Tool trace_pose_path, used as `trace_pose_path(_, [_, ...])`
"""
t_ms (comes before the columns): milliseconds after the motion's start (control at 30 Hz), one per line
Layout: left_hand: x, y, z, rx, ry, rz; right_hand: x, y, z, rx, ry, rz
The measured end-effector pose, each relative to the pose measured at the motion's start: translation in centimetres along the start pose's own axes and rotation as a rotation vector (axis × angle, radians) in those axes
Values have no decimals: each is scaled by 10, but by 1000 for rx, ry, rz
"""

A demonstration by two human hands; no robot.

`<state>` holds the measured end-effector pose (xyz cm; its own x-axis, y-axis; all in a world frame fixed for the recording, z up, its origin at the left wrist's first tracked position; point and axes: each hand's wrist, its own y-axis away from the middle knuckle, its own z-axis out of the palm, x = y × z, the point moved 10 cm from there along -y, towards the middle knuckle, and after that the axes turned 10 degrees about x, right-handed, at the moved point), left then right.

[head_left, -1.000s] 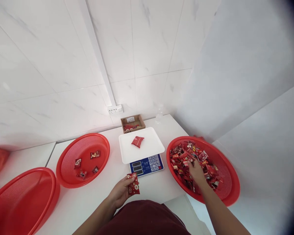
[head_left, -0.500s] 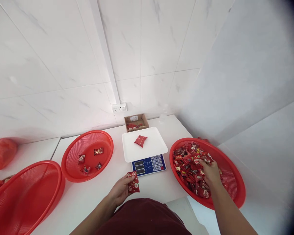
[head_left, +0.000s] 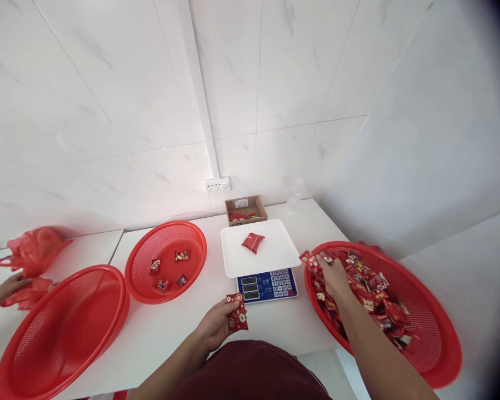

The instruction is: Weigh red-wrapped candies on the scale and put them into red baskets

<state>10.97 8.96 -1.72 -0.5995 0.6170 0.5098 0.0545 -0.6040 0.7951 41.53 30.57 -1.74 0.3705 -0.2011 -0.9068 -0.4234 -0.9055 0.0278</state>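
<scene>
My left hand (head_left: 217, 325) pinches a red flower-printed packet (head_left: 238, 313) in front of the scale. Over the left rim of the right-hand red basket (head_left: 437, 316), my right hand (head_left: 332, 276) grips red candy packets (head_left: 310, 260), partly hidden by the fingers. Many small red wrapped candies (head_left: 370, 294) fill that basket. On the white pan (head_left: 275, 261) of the blue digital scale (head_left: 268, 286) lies one red packet (head_left: 254, 242).
Several wrapped candies lie in a red basket (head_left: 134, 266) left of the scale. Nearer stands another red basket (head_left: 62, 355). A cardboard box (head_left: 245, 210) is behind the scale. At far left, another person's hand (head_left: 16, 284) touches red plastic bags (head_left: 39, 250).
My right hand has lifted out of the candy pile toward the scale with packets in it. My view has turned left, and another person's hand has come into view.
</scene>
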Motion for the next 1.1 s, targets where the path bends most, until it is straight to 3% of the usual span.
trace_pose_path(100, [1,1,-2,5,6,10,-18,7,48,-112,-113,131])
trace_pose_path(167, [2,3,-4,16,10,12,-22,9,66,-137,-122,184])
trace_pose_path(467, [1,4,-14,54,33,15,-17,23,91,-277,-32,195])
trace_pose_path(600, [4,5,-13,58,42,24,-36,23,101,-273,21,42])
trace_pose_path(667, [6,6,-11,49,55,30,-54,30,111,-301,189,-153])
trace_pose_path(767, [6,8,-12,50,80,35,-68,55,140,-447,565,-417])
trace_pose_path(900, [4,10,-18,81,97,27,-64,85,164,-602,822,-503])
trace_pose_path(1100, [4,11,-24,109,114,34,-69,115,169,-644,766,-619])
